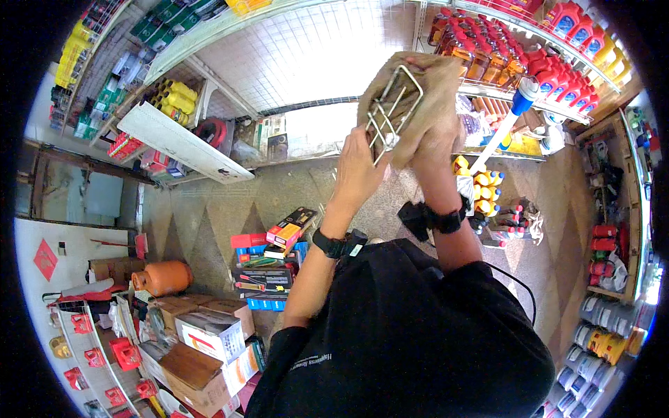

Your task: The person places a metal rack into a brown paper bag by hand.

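Held out in front of me is a small white wire rack [390, 115] with crossing bars, tilted upward. My left hand [359, 167] is closed on the rack's lower left end. A brown cloth [439, 73] bunches behind and around the rack's far and right sides. On the right, my right hand [435, 146] grips the cloth and presses it against the rack; its fingertips are partly hidden in the folds. Both wrists carry black strapped devices.
Shelves with red-capped amber bottles [481, 49] and red jugs [557, 80] stand far right. A white shelf board [185, 143] juts out at left. Stacked boxes [272, 261], an orange gas cylinder [164, 277], cartons [191, 369] and yellow bottles [488, 191] occupy the floor.
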